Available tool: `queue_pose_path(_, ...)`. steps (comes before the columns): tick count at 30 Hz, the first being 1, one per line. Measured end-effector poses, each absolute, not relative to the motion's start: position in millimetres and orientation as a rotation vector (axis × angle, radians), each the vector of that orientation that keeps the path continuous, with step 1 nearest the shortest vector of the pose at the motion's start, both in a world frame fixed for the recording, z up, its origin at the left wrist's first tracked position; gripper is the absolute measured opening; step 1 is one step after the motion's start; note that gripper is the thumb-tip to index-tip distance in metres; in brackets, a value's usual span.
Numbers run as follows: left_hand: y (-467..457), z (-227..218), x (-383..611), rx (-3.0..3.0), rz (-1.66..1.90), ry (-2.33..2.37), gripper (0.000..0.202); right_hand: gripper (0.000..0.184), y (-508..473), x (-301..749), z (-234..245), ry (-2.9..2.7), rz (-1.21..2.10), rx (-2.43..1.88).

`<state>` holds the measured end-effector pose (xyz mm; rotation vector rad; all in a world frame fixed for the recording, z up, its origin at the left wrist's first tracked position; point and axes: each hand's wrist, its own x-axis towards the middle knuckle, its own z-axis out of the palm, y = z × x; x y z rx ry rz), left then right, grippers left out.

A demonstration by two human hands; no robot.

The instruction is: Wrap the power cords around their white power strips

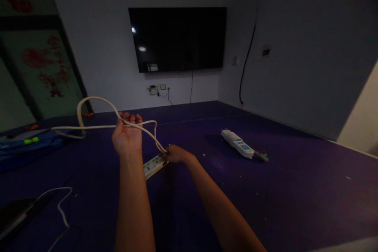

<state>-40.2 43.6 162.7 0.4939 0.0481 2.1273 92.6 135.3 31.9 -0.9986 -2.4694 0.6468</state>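
Note:
A long cream cable [99, 126] lies across the upturned palm of my left hand [127, 136], whose fingers curl around it. One loop of the cable arches to the left of that hand, and other strands slant down to the right. My right hand [175, 153] is closed at the end of a white power strip [154, 165], where the cable strands meet it. Its fingertips are partly hidden and dim. The power strip is tilted just above or on the purple surface; I cannot tell which.
On the purple surface [283, 189] at right lies a white elongated device [238, 143] with bluish panels and a grey tail. A thin white cord [63, 212] runs at lower left, near blue fabric [38, 143]. A television [180, 39] hangs on the wall beyond.

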Motion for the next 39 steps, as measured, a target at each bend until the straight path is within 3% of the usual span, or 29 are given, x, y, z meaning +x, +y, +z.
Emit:
queue_pose_path(18,54,142,-71,0.299,1.941,0.332,0.012,0.022,150,193,53,-2.069,0.599,-1.302)
queue_pose_path(27,56,128,-78,0.324,1.892,0.404,0.036,0.018,137,240,55,-1.962,0.697,-1.342)
queue_pose_path(34,55,124,-98,0.324,2.028,0.467,0.031,0.016,126,262,55,-1.81,0.777,-1.43)
queue_pose_path(39,59,119,-114,0.376,2.034,0.599,0.044,0.014,130,263,49,-1.686,0.812,-1.434)
